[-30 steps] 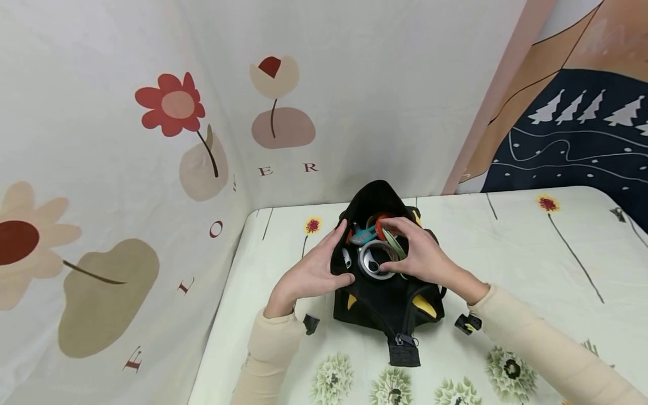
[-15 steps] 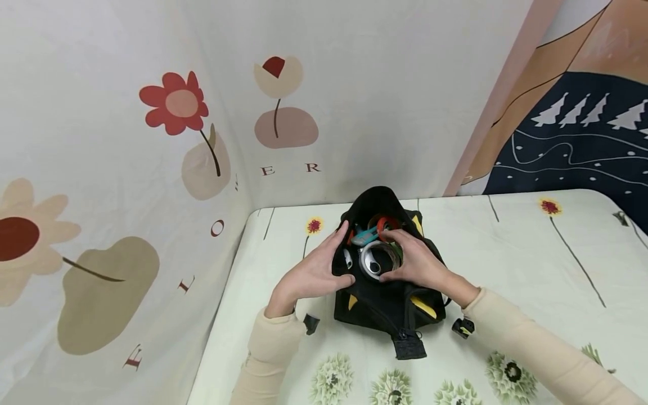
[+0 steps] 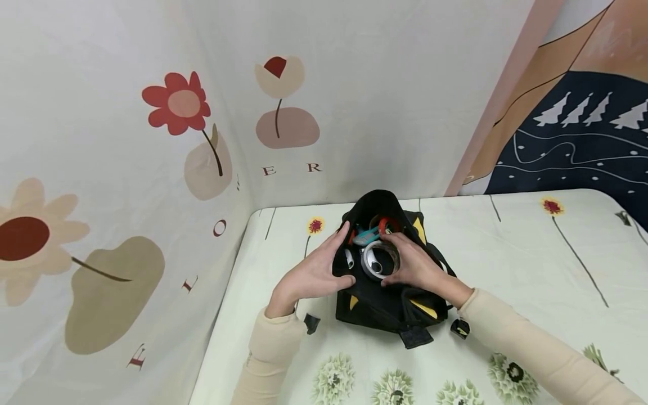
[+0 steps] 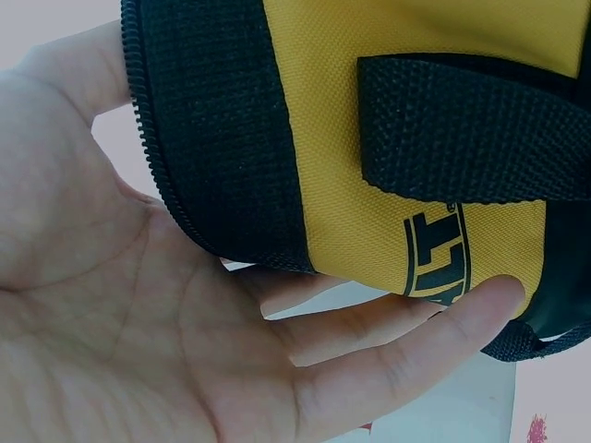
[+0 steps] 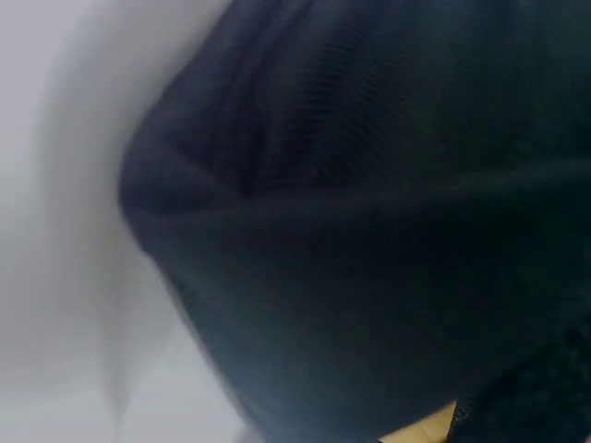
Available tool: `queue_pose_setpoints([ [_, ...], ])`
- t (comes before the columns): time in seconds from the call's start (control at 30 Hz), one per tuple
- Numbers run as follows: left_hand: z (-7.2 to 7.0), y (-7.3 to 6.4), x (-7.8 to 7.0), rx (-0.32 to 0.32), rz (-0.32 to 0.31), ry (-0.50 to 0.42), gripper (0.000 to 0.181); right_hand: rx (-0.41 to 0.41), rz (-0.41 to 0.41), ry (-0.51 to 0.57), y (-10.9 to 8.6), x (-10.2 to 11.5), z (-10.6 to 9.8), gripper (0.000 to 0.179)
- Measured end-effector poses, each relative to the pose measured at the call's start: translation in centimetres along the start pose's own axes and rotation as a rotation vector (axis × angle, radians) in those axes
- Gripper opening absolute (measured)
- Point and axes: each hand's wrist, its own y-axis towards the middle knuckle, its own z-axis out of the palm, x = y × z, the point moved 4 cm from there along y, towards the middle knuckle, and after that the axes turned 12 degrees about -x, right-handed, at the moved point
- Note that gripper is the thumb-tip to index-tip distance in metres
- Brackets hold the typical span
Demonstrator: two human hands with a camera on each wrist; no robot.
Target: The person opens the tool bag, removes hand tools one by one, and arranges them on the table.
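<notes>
Basically, bag (image 3: 372, 309) sits unzipped on the surface (image 3: 516, 264); left hand (image 3: 311, 275) fingers lie spread along its end, thumb apart, probably keeping it wide. Right hand (image 3: 417, 269) fingers curl round the silver ring (image 3: 366, 265) inside, likely steadying it; grip force unclear.

1. From above, the gap between the left hand (image 3: 310, 275) and right hand (image 3: 419, 267) leads into the bag (image 3: 372, 312); a silver ring (image 3: 367, 263), spanned by the right fingers, obstructs it;
2. the raised flap (image 3: 376, 203) and fabric wall (image 3: 390, 124) hinder entry across the bench's (image 3: 511, 253) far edge;
3. passage lies toward the far right corner.
</notes>
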Motion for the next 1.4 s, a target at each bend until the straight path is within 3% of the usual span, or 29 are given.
queue_pose_setpoints([
  [0.57,0.0,0.0,-0.1,0.006,0.005,0.007,0.108,-0.032,-0.064,-0.006,-0.1,0.0,0.3,0.095],
  [1.0,0.2,0.2,-0.1,0.014,0.003,0.006,0.108,-0.077,-0.06,0.024,0.1,1.1,-1.3,0.095],
  [1.4,0.5,0.2,-0.1,0.008,0.009,0.014,0.108,-0.137,-0.143,0.092,0.0,2.8,-3.3,0.092],
])
